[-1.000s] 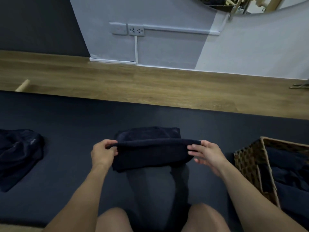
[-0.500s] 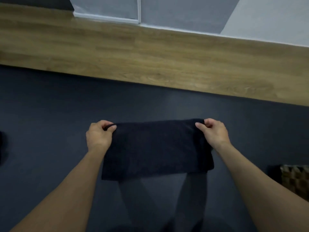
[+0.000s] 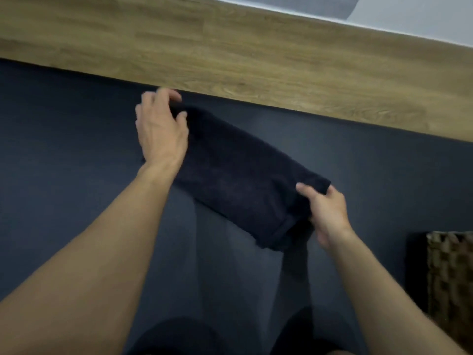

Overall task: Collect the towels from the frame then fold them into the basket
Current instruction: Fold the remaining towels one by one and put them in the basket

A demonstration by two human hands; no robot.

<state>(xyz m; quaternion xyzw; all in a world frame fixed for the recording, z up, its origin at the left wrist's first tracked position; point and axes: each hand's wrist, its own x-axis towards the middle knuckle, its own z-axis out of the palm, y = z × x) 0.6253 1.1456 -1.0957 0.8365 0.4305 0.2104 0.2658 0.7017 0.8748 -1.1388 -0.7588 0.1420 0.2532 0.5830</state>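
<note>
A folded dark navy towel (image 3: 240, 175) stretches diagonally between my hands, above the dark mat (image 3: 64, 149). My left hand (image 3: 160, 129) grips its far upper-left end, fingers curled over the edge. My right hand (image 3: 325, 211) pinches its near lower-right end, thumb on top. The towel's lower corner hangs down near my right wrist. The woven wicker basket (image 3: 450, 283) shows only its left wall at the right edge; its contents are out of view.
A wood-plank floor (image 3: 256, 55) runs beyond the mat, with a white skirting and grey wall (image 3: 422, 19) at the top right. My knees in dark shorts (image 3: 174, 336) sit at the bottom of the view.
The towel has turned from level to diagonal: my left hand moved away and up, my right hand came nearer and to the right. The view tilted further down.
</note>
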